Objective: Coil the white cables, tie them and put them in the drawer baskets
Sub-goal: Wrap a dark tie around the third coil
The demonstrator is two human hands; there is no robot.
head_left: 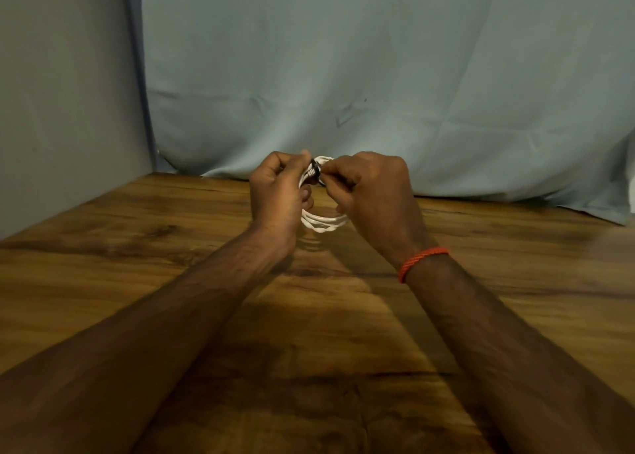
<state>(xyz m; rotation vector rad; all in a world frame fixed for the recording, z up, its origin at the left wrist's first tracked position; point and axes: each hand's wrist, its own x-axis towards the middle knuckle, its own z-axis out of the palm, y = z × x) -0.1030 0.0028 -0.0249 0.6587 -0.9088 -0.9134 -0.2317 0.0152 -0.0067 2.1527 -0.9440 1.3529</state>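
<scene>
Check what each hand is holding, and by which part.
Both hold one coiled white cable. The left hand grips the coil's upper left side; the right hand pinches the black tie wrapped round the coil's top.

Brown wood-grain tabletop; wrinkled pale blue cloth backdrop draped onto its far edge; grey wall left.

White cable, black tie, orange bracelet

Dark-grained wooden table, pale blue cloth draped down onto its far edge
</scene>
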